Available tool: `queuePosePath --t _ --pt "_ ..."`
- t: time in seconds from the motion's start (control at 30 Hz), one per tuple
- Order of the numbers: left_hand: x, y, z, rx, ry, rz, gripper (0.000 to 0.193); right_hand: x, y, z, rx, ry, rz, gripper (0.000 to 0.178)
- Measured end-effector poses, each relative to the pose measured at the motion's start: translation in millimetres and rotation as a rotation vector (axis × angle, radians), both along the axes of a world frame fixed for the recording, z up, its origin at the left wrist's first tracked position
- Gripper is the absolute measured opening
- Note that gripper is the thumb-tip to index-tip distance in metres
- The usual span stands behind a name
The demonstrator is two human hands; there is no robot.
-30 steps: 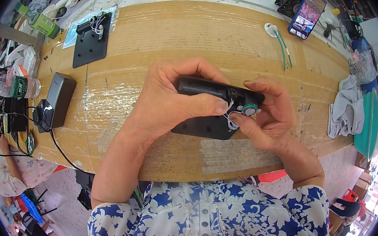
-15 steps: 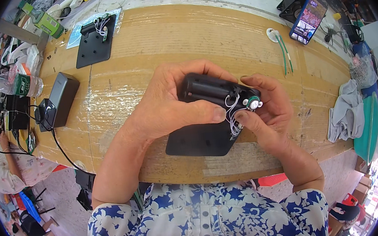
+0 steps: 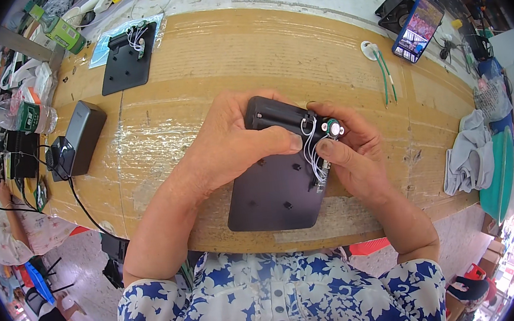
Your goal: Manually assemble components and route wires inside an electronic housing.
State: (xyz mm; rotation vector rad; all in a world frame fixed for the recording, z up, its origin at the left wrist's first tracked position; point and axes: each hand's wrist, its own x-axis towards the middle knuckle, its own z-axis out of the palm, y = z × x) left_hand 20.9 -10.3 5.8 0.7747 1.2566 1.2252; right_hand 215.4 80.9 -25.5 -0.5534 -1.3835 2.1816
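Note:
A black plastic housing [image 3: 278, 192] has a flat plate with small pegs and a rounded cylinder along its far edge. My left hand [image 3: 224, 145] is closed round the cylinder's left part, its thumb lying across the front. At the right end, my right hand [image 3: 355, 148] grips the housing with its thumb just below a small round component [image 3: 332, 128] with a white centre and green rim. White wires [image 3: 311, 146] loop from the cylinder down to a small strip on the plate's right edge. The fingers behind the cylinder are partly hidden.
A similar black plate with wires [image 3: 129, 58] lies at the far left on a blue sheet. A grey box [image 3: 86, 136] with a black cable and a plastic bottle [image 3: 30, 115] stand left. A propped phone [image 3: 419, 27], green sticks [image 3: 385, 77] and grey cloth [image 3: 471, 152] are right.
The housing has tilted so its flat plate faces up more, with its pegs now showing. My right hand has shifted slightly left and up, and the round component has moved with it.

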Motion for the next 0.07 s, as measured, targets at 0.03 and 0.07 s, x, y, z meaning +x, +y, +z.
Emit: queuePosePath --t 0.03,0.07 --pt "0.4 -0.2 0.1 -0.002 -0.011 0.005 0.019 0.2 0.7 -0.7 0.017 0.001 0.009 0.044" --pt "1.0 -0.1 0.5 -0.004 -0.021 0.009 0.019 0.5 1.5 -2.0 0.035 0.001 0.017 0.045"
